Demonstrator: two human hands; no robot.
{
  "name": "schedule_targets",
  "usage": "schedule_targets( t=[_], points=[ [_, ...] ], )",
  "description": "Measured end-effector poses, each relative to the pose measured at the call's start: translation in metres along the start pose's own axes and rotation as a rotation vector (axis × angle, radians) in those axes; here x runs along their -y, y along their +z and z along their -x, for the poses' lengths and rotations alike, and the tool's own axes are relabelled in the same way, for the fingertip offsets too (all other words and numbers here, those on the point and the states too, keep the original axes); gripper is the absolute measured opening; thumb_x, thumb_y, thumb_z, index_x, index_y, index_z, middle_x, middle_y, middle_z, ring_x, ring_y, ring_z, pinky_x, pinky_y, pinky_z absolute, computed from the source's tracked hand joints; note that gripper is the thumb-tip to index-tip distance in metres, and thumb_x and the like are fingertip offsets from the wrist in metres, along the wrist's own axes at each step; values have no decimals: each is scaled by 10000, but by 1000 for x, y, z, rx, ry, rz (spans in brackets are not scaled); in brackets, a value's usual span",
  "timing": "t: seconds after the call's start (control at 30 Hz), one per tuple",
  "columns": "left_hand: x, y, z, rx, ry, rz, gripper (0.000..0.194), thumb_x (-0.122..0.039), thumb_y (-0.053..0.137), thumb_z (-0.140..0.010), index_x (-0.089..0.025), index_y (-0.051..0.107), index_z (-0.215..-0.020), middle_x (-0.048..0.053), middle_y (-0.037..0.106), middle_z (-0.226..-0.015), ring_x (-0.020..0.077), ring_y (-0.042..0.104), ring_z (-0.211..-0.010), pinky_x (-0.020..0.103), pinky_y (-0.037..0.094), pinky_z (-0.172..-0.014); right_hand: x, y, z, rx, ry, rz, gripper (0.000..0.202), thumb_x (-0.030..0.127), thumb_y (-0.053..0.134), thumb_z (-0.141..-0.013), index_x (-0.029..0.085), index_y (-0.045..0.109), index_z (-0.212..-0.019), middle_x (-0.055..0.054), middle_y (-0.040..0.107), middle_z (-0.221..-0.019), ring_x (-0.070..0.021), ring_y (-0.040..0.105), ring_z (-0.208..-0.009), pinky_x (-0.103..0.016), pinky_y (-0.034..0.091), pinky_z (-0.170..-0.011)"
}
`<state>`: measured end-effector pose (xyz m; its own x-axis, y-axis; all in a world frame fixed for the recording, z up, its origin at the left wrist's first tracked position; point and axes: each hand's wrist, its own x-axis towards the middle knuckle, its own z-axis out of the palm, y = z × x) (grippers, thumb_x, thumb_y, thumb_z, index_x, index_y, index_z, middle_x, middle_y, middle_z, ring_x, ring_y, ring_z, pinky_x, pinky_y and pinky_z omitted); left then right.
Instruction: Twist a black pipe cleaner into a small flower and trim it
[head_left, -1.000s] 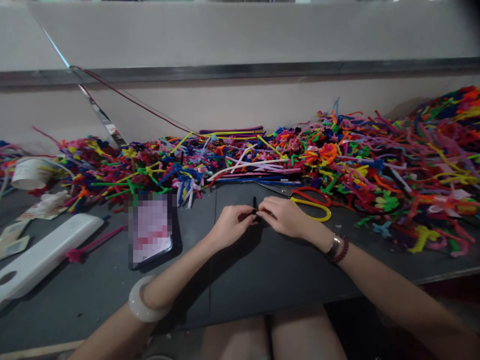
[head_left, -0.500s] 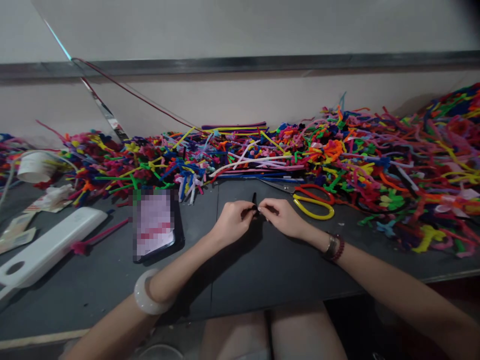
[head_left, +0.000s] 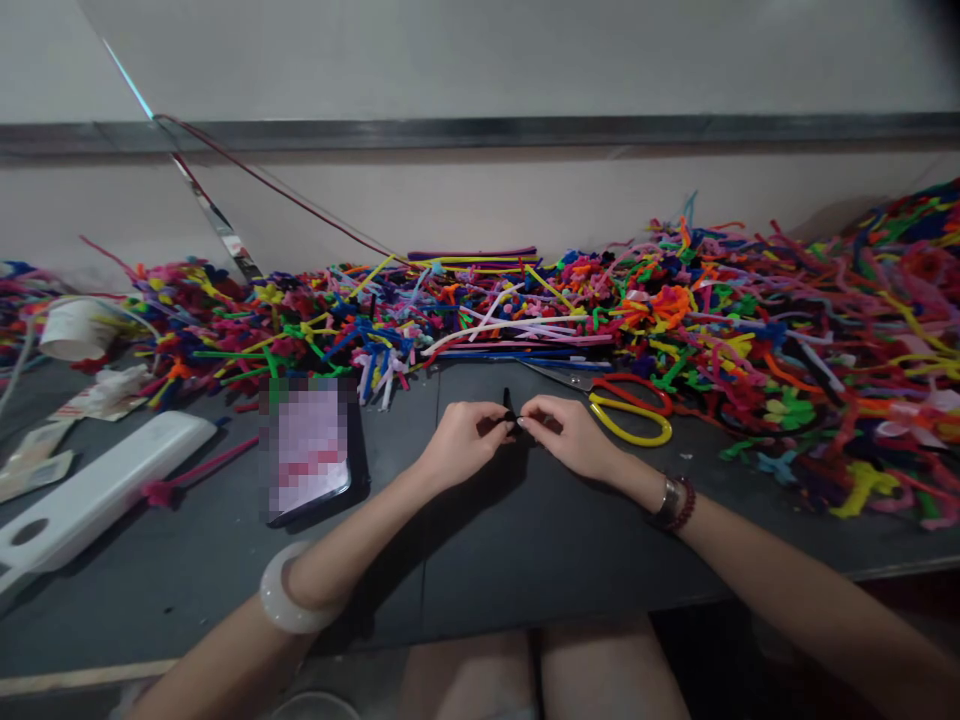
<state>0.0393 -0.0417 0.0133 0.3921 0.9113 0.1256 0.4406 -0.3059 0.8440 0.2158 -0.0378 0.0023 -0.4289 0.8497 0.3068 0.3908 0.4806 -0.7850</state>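
Note:
Near the middle of the dark table, my left hand pinches a small black piece, part of which sticks up above the fingertips. My right hand meets it from the right, its thumb and forefinger closed on the same black piece. The fingertips of both hands are almost touching and hide most of the piece. Scissors with one red and one yellow handle lie just beyond my right hand.
A long heap of coloured fuzzy stems runs along the wall. On the left lie a phone, a white long-handled device, a magenta stem and a white roll. The dark table ends at my lap.
The right fingertips have come slightly closer to the left ones, onto the black piece. The view has shifted a little.

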Motion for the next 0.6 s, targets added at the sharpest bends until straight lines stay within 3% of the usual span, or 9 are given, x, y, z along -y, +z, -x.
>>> schedule_targets(
  t=[0.13, 0.2, 0.37, 0.6],
  points=[
    [3, 1, -4, -35, -93, 341, 222, -278, 581, -706, -124, 616, -861, 58, 667, -810, 161, 624, -726, 280, 478, -686, -1, -1, -2, 12, 177, -237, 159, 296, 477, -813, 155, 552, -817, 16, 502, -628, -72, 459, -494, -187, 384, -453],
    [5, 1, -6, -43, -128, 410, 245, -280, 613, -681, -118, 615, -865, 67, 671, -813, 164, 630, -739, 302, 483, -721, -2, -1, -3, 11, 227, -322, 172, 308, 497, -799, 147, 553, -808, 19, 499, -618, -64, 454, -471, -178, 377, -424],
    [5, -1, -6, -61, -124, 355, 189, -247, 600, -691, -114, 623, -823, 64, 669, -772, 146, 622, -705, 291, 484, -702, -2, -1, -4, 35, 259, -396, 175, 318, 535, -770, 145, 553, -788, 24, 507, -601, -57, 447, -456, -172, 376, -413],
    [2, -2, -4, -45, -47, 229, 190, -245, 548, -728, -120, 639, -837, 53, 672, -769, 139, 613, -677, 257, 472, -662, -1, -1, 0, 24, 163, -210, 149, 291, 520, -784, 152, 576, -789, 14, 522, -622, -69, 456, -483, -187, 389, -451]
  ],
)
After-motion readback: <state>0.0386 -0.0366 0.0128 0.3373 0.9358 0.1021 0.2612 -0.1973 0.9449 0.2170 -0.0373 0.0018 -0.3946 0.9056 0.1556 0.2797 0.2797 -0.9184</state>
